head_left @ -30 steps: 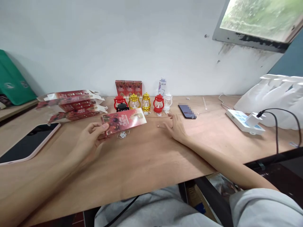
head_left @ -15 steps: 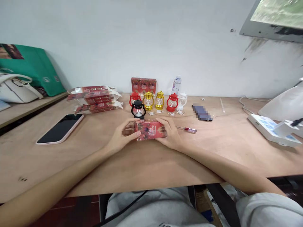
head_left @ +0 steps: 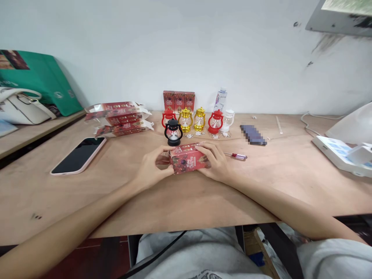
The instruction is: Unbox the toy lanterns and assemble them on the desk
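A red printed cardboard box (head_left: 188, 161) lies sideways between my hands, just above or on the table. My left hand (head_left: 152, 164) pinches its left end, thumb at the front and fingers behind. My right hand (head_left: 216, 161) grips the right end, fingers over the top edge. Right behind the box stands a black mini lantern (head_left: 173, 133). Beyond it are a red lantern (head_left: 168, 116), two gold lanterns (head_left: 185, 121), another red lantern (head_left: 215, 122) and a white lantern (head_left: 228, 121). Whether the box holds anything is hidden.
Flattened red cartons (head_left: 122, 120) are stacked at left, behind a phone (head_left: 80, 155). Three upright red boxes (head_left: 179, 101) and a bottle (head_left: 221, 100) stand by the wall. A screwdriver (head_left: 240, 156) lies right of my hand; a power strip (head_left: 343, 157) sits far right.
The box has been turned a little so its top side shows more, and its left end looks squarer. My left thumb has shifted to the box's left edge. The view has moved slightly.
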Demonstrator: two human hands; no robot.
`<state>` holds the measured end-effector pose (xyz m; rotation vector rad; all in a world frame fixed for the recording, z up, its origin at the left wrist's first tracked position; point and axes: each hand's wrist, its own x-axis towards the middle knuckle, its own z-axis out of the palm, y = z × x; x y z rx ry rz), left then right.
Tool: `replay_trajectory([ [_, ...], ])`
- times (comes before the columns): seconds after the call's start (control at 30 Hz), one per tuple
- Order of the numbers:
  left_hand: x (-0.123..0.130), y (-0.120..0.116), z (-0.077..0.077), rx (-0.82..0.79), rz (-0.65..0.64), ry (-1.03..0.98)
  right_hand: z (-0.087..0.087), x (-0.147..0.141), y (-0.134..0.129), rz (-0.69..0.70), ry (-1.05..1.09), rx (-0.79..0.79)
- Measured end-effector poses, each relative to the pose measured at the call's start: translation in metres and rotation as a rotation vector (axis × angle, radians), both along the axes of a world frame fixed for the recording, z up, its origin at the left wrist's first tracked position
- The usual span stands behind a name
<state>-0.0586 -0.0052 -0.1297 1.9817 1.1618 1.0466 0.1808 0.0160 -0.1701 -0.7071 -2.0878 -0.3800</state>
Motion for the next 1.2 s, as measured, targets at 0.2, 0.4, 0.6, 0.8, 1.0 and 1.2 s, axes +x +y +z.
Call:
replay_trajectory([
  [0.2, 0.003, -0.003, 0.001, -0.013, 0.041, -0.021, -0.002, 0.0, -0.001, -0.008, -0.001, 0.012],
  [0.4, 0.003, -0.003, -0.002, -0.02, 0.078, -0.068, -0.002, -0.002, 0.0, 0.024, 0.003, 0.028],
  [0.6, 0.003, -0.006, -0.003, -0.023, 0.095, -0.073, -0.004, -0.001, 0.001, 0.025, 0.003, 0.025],
  [0.8, 0.005, -0.006, -0.002, -0.006, 0.112, -0.094, -0.002, -0.003, -0.001, 0.037, 0.009, 0.057],
  [1.0, 0.001, -0.004, -0.004, 0.024, 0.103, -0.144, 0.0, -0.003, -0.001, 0.061, 0.051, 0.031],
  [1.2, -0.01, -0.002, -0.001, -0.007, -0.046, -0.17, -0.002, 0.0, 0.0, 0.078, 0.137, -0.086],
])
